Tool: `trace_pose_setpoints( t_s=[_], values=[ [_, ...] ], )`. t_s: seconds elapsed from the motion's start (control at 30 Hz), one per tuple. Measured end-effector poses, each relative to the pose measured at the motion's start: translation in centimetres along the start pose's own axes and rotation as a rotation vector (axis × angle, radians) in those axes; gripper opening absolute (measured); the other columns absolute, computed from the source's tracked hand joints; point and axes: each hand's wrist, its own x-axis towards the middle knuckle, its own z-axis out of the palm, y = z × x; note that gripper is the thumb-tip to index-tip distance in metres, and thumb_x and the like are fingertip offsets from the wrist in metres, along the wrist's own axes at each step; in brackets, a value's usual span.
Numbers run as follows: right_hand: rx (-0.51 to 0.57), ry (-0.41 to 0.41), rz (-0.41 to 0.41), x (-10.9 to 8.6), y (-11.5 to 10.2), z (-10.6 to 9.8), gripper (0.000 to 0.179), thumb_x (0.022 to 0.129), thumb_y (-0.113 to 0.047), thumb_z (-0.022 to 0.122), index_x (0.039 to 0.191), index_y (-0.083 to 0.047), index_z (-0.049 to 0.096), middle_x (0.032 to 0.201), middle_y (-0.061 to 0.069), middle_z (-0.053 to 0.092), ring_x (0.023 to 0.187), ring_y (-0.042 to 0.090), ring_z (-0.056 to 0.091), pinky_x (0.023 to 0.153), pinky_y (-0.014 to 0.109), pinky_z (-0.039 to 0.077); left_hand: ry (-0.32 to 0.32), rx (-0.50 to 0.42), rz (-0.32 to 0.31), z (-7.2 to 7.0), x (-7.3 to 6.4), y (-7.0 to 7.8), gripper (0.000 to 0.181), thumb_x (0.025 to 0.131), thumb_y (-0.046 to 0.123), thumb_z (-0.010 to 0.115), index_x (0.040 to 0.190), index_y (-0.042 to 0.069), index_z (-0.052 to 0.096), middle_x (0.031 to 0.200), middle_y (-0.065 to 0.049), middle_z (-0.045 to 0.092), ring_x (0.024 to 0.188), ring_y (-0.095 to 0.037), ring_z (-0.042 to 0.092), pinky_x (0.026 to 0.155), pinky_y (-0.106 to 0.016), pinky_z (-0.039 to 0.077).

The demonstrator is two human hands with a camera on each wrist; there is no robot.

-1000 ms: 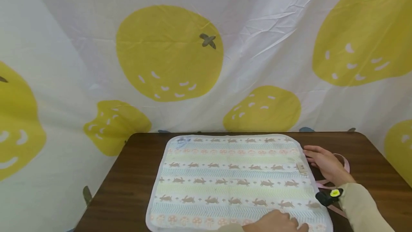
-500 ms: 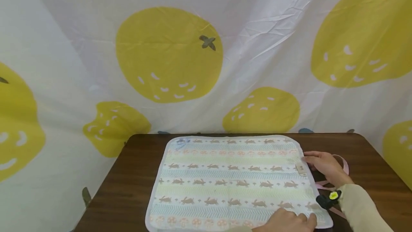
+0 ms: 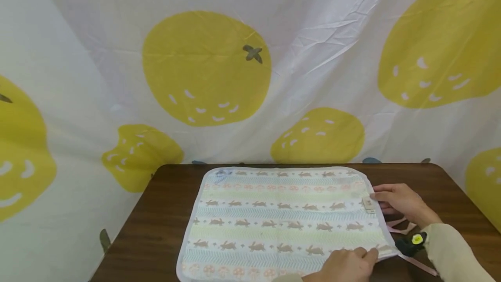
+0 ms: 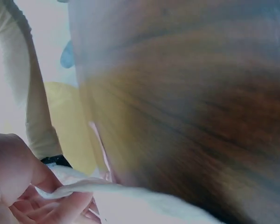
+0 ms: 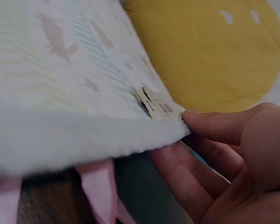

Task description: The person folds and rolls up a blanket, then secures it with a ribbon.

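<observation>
From where I stand, the white rabbit-print cloth (image 3: 274, 212) lies spread across the middle of the dark wooden table (image 3: 148, 229). The left hand (image 3: 346, 265) pinches its near edge, close to the right corner. The right hand (image 3: 403, 202) holds the right edge, thumb above and fingers beneath, just beside a beige label (image 3: 369, 203). Pink ribbon (image 3: 419, 265) trails out on the right.

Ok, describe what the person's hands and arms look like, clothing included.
The right hand and left hand are both gloveless. The right arm wears a long, plain cream sleeve, with a black device bearing a yellow patch at the wrist. Only a sliver of pale left sleeve shows.
</observation>
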Motion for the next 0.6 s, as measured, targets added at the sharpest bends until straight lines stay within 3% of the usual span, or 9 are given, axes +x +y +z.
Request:
trace_pose_setpoints(
  t_s=[0.07, 0.13, 0.27, 0.43, 0.5, 0.6],
  values=[
    [0.031, -0.006, -0.021, -0.4, 0.0, -0.5, 0.059, 0.096, -0.026, 0.065, 0.135, 0.015, 0.048, 0.102, 0.011, 0.073, 0.084, 0.020, 0.071, 0.074, 0.036, 0.059, 0.042, 0.013, -0.026, -0.2, -0.2, 0.1, 0.050, 0.093, 0.036, 0.067, 0.138, 0.021, 0.051, 0.098, 0.015, 0.064, 0.071, 0.008, 0.052, 0.051, -0.010, 0.039],
    [0.070, -0.018, -0.043, -0.8, -0.1, -1.1, 0.061, 0.096, -0.024, 0.065, 0.136, 0.017, 0.045, 0.102, 0.011, 0.073, 0.084, 0.019, 0.072, 0.074, 0.035, 0.059, 0.043, -0.014, -0.051, -0.5, -0.2, 0.2, 0.059, 0.091, 0.034, 0.070, 0.144, 0.023, 0.045, 0.100, 0.015, 0.065, 0.069, 0.008, 0.052, 0.052, -0.010, 0.039],
    [0.123, -0.044, -0.074, -1.6, -0.5, -2.3, 0.060, 0.098, -0.020, 0.062, 0.137, 0.020, 0.041, 0.100, 0.006, 0.074, 0.083, 0.015, 0.072, 0.073, 0.033, 0.059, 0.015, -0.159, -0.106, -1.3, 0.0, 0.4, 0.073, 0.085, 0.027, 0.078, 0.147, 0.027, 0.040, 0.098, 0.016, 0.064, 0.070, 0.009, 0.050, 0.056, -0.009, 0.040],
    [0.139, -0.018, -0.120, -2.7, -1.5, -3.9, 0.055, 0.098, -0.019, 0.061, 0.135, 0.018, 0.044, 0.095, -0.003, 0.074, 0.081, 0.013, 0.072, 0.071, 0.032, 0.060, 0.021, -0.330, -0.100, -2.3, 0.4, 0.6, 0.077, 0.082, 0.021, 0.080, 0.148, 0.026, 0.039, 0.095, 0.018, 0.060, 0.077, 0.012, 0.047, 0.067, -0.004, 0.039],
    [0.147, 0.013, -0.133, -3.1, -2.1, -4.6, 0.041, 0.098, -0.020, 0.063, 0.129, 0.007, 0.060, 0.092, -0.008, 0.074, 0.079, 0.013, 0.072, 0.069, 0.032, 0.060, 0.047, -0.366, -0.079, -2.7, 0.4, 0.6, 0.079, 0.082, 0.018, 0.080, 0.148, 0.025, 0.038, 0.094, 0.018, 0.058, 0.077, 0.012, 0.045, 0.069, -0.003, 0.037],
    [0.174, 0.041, -0.165, -3.5, -3.2, -5.4, 0.018, 0.097, -0.019, 0.063, 0.111, -0.023, 0.074, 0.090, -0.013, 0.074, 0.079, 0.011, 0.072, 0.067, 0.031, 0.059, 0.112, -0.403, -0.046, -3.6, 0.3, 0.6, 0.081, 0.080, 0.013, 0.079, 0.149, 0.023, 0.037, 0.097, 0.017, 0.058, 0.077, 0.012, 0.043, 0.070, -0.001, 0.035]
  ],
)
